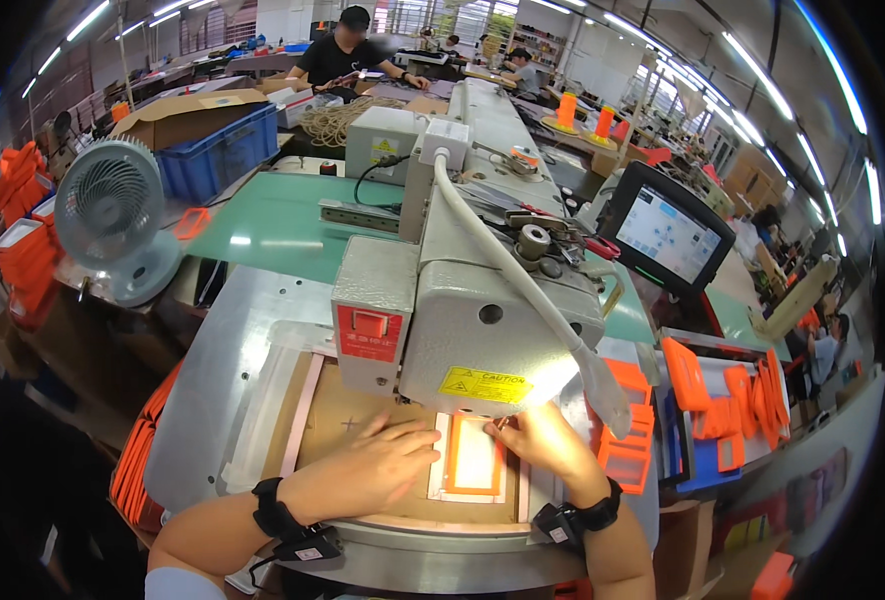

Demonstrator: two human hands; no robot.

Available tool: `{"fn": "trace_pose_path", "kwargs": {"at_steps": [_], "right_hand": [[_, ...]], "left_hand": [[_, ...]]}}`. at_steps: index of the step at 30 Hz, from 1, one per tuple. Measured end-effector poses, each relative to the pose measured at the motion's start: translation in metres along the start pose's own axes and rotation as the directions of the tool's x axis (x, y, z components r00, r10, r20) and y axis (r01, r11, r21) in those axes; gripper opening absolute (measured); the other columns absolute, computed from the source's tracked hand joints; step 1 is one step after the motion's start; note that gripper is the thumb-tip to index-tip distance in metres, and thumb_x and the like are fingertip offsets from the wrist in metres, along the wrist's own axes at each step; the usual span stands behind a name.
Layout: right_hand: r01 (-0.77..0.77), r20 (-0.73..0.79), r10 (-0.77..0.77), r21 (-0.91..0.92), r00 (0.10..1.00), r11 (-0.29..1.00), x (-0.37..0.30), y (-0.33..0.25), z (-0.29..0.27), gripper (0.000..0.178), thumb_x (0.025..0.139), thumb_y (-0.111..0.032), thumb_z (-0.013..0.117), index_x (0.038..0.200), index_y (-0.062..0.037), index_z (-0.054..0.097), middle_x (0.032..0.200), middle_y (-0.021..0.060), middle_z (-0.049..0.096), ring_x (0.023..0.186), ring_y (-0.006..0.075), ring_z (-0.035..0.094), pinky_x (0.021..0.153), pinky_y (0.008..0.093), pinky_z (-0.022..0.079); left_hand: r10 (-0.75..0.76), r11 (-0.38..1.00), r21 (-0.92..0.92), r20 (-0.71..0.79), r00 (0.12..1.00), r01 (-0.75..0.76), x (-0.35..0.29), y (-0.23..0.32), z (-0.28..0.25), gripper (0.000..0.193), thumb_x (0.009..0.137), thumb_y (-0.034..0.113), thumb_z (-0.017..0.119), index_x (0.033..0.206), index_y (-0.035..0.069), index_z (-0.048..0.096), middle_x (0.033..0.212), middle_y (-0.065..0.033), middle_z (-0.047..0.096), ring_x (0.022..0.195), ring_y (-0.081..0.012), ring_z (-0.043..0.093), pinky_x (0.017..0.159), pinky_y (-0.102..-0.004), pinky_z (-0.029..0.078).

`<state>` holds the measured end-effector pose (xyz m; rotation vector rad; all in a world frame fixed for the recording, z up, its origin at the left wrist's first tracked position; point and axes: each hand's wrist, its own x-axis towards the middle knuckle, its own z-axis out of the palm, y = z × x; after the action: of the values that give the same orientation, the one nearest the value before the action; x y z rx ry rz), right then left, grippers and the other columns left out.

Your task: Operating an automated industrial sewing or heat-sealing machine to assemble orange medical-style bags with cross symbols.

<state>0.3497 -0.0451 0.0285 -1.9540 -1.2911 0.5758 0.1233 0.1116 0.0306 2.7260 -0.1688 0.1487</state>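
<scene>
A white panel with an orange border lies under the head of a large grey sewing machine, lit brightly by its lamp. It rests on a brown board edged with pale strips. My left hand lies flat to the left of the panel, fingers stretched toward its left edge. On the other side, my right hand has its fingers bent together at the panel's upper right corner, just under the machine head. Glare and the fingers themselves hide what, if anything, they pinch. Both wrists wear black straps.
Orange frames are stacked at the right and left of the metal plate. A grey fan, a blue crate and a control screen stand around the machine. Scissors lie on top. Other people work farther back.
</scene>
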Motion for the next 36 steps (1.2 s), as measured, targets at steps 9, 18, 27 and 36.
{"fn": "trace_pose_path", "kwargs": {"at_steps": [9, 18, 27, 36], "right_hand": [[0.196, -0.049, -0.209, -0.191, 0.977, 0.962, 0.005, -0.003, 0.01, 0.024, 0.082, -0.003, 0.073, 0.105, 0.0008, 0.066, 0.091, 0.0164, 0.069, 0.078, 0.0267, 0.067, 0.069, 0.0376, 0.053], [0.215, 0.034, -0.212, -0.204, 0.977, 0.955, 0.006, 0.006, 0.013, 0.025, 0.082, -0.004, 0.069, 0.107, -0.0021, 0.067, 0.099, 0.0161, 0.069, 0.091, 0.0333, 0.066, 0.079, 0.039, 0.053], [0.297, 0.022, -0.335, -0.518, 0.942, 0.802, -0.007, 0.018, -0.007, 0.01, 0.074, -0.009, 0.073, 0.082, -0.0021, 0.071, 0.083, 0.0141, 0.068, 0.086, 0.0339, 0.066, 0.078, 0.0401, 0.053], [0.351, 0.259, -0.249, -0.503, 0.933, 0.79, -0.021, -0.023, -0.021, 0.069, 0.066, -0.037, 0.082, 0.119, 0.0037, 0.066, 0.107, 0.0177, 0.064, 0.107, 0.033, 0.058, 0.099, 0.044, 0.04]], "left_hand": [[-0.002, 1.0, 0.01, -0.016, 1.0, 0.003, 0.0, -0.001, 0.002, 0.046, 0.084, 0.009, 0.063, 0.129, 0.001, 0.055, 0.14, -0.0145, 0.05, 0.137, -0.0283, 0.041, 0.112, -0.0492, 0.03], [-0.032, 0.985, 0.163, -0.115, 0.993, 0.051, 0.027, 0.015, 0.004, 0.049, 0.081, 0.019, 0.066, 0.128, 0.007, 0.058, 0.136, -0.0086, 0.053, 0.119, -0.0233, 0.052, 0.1, -0.0419, 0.036], [-0.015, 0.991, 0.13, -0.183, 0.983, 0.04, 0.026, 0.009, 0.012, 0.05, 0.078, 0.022, 0.066, 0.126, 0.008, 0.059, 0.134, -0.0083, 0.054, 0.119, -0.0215, 0.052, 0.098, -0.0455, 0.038], [0.044, 0.995, 0.093, -0.092, 0.995, -0.036, 0.018, 0.009, 0.009, 0.05, 0.081, 0.014, 0.063, 0.131, 0.012, 0.059, 0.142, -0.0166, 0.047, 0.131, -0.0319, 0.044, 0.109, -0.0601, 0.029]]}}
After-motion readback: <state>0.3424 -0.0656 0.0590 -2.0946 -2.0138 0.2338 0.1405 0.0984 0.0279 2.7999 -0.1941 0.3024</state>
